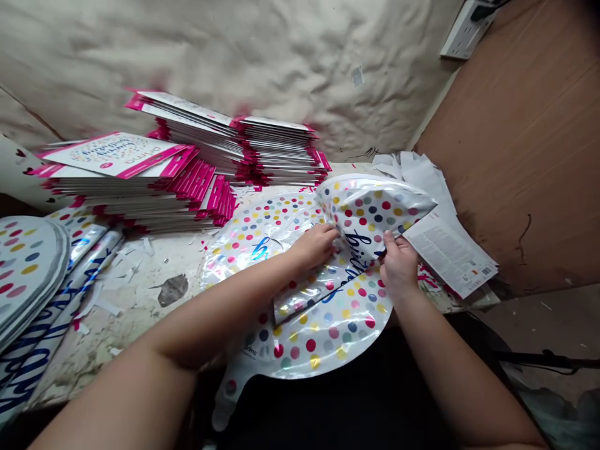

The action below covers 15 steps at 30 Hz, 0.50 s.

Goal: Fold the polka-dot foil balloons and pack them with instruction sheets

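Observation:
A flat foil balloon (323, 340) with coloured dots and blue lettering lies in front of me, its tail hanging past the table's front edge. A folded dotted foil sheet (375, 203) rests on top, its right part raised. My left hand (316, 245) has its fingers curled on the folded foil near the middle. The thumb and fingers of my right hand (399, 262) pinch the edge of the raised foil.
Stacks of pink-edged white packets (140, 194) stand at the back left, with more packets (276, 147) by the wall. Dotted foil balloons (32, 262) lie at the far left. Printed cards (450, 250) are at the right. Paper scraps (107, 306) litter the table.

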{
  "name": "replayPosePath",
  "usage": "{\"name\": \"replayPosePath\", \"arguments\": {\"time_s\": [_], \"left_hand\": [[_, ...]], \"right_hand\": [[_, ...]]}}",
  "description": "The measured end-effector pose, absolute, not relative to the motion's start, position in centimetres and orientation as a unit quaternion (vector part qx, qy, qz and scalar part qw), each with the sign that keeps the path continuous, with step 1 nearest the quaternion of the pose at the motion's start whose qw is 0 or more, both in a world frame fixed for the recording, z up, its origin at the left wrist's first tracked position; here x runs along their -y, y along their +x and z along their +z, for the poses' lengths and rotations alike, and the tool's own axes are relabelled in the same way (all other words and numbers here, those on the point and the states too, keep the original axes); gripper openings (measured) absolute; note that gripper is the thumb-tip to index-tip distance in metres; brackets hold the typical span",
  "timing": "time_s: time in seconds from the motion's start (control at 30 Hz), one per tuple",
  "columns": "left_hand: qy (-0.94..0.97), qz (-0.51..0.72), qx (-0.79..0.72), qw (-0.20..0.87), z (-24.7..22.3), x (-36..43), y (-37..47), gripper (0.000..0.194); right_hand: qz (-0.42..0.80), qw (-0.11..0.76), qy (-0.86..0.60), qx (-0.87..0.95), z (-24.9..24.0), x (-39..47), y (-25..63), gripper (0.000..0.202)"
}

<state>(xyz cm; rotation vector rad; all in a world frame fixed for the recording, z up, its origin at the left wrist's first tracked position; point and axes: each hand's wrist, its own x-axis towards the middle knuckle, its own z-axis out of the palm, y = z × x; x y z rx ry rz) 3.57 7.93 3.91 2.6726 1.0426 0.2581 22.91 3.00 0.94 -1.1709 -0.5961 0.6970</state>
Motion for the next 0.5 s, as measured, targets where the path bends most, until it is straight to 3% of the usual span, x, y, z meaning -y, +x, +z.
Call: {"name": "replayPosePath", "arguments": {"time_s": [0.13, 0.2, 0.27, 0.37, 0.5], "left_hand": [[0.897, 0.013, -0.417, 0.144, 2.6, -12.8, 3.9, 0.105], [0.871, -0.046, -0.468, 0.145, 3.0, -12.9, 4.1, 0.123], [0.869, -0.057, -0.476, 0.123, 3.5, -11.2, 4.8, 0.114], [0.92, 0.008, -0.377, 0.11, 3.3, -6.5, 6.5, 0.072], [0.944, 0.006, -0.296, 0.145, 1.4, -1.5, 7.3, 0.083]], "right_hand": [[0.381, 0.74, -0.528, 0.168, 0.2, -4.2, 25.5, 0.02], [0.397, 0.731, -0.533, 0.151, -0.2, -4.2, 26.2, 0.017], [0.41, 0.725, -0.537, 0.133, -0.6, -4.1, 26.6, 0.014], [0.423, 0.72, -0.537, 0.116, -0.8, -4.1, 26.7, 0.012], [0.434, 0.717, -0.534, 0.115, -0.1, -5.0, 27.5, 0.007]]}}
